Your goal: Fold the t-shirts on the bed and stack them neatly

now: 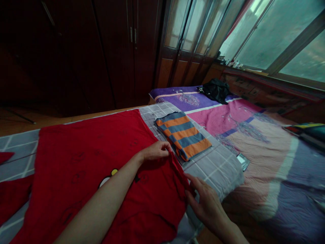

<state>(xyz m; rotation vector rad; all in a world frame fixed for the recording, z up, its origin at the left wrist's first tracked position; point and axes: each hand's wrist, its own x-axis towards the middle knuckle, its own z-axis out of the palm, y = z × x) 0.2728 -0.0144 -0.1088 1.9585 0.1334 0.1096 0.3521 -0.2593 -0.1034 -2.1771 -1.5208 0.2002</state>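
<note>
A red shirt (101, 145) lies spread over a grey checked cloth (213, 169), with part of a white and yellow print showing beside my forearm. My left hand (156, 150) pinches the shirt's right edge, thumb and fingers closed on the fabric. Lower along that same edge, my right hand (203, 195) also grips the red fabric between thumb and fingers. Just beyond my left hand rests a folded orange and grey striped garment (186, 134). My left forearm covers part of the print.
Beyond the cloth, a bed with a purple, pink and peach quilt (254, 162) extends right. A black cloth item (214, 90) lies on it. A small flat packet (243, 161) sits near the cloth's right edge. Dark wardrobes (114, 51) line the back; windows (274, 37) stand at right.
</note>
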